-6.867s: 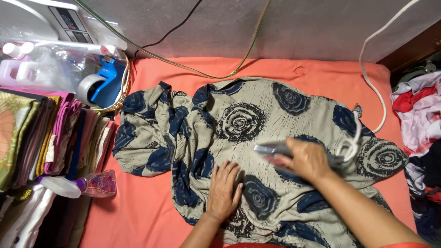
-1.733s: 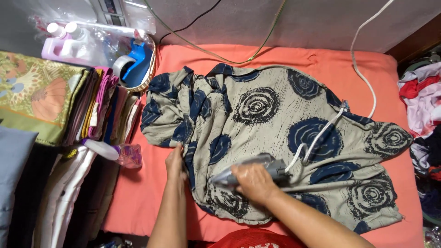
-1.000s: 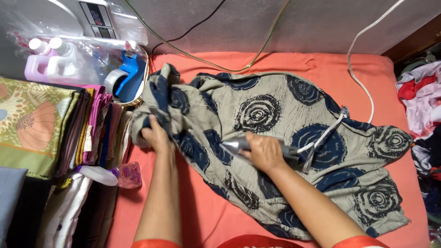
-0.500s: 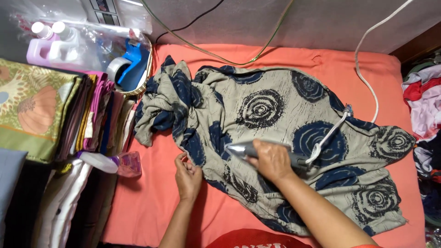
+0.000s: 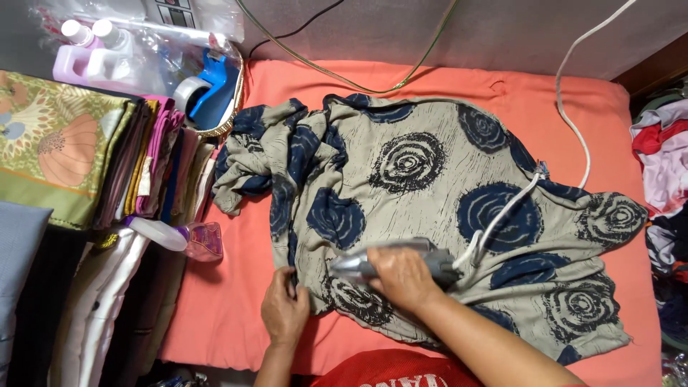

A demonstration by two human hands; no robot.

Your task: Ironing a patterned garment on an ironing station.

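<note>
A beige garment printed with dark blue rose swirls lies spread on an orange padded surface. My right hand grips a grey electric iron and presses it on the garment's near edge. A white cord runs from the iron across the cloth toward the back wall. My left hand pinches the garment's near left hem beside the iron's tip. The cloth's far left part is bunched in folds.
A stack of folded fabrics stands at the left, with a small spray bottle at its foot. Plastic bottles and a blue object sit at the back left. More clothes are piled at the right.
My left hand came back from the bunched far left cloth to the near hem. The iron moved from the garment's middle down toward the near edge.
</note>
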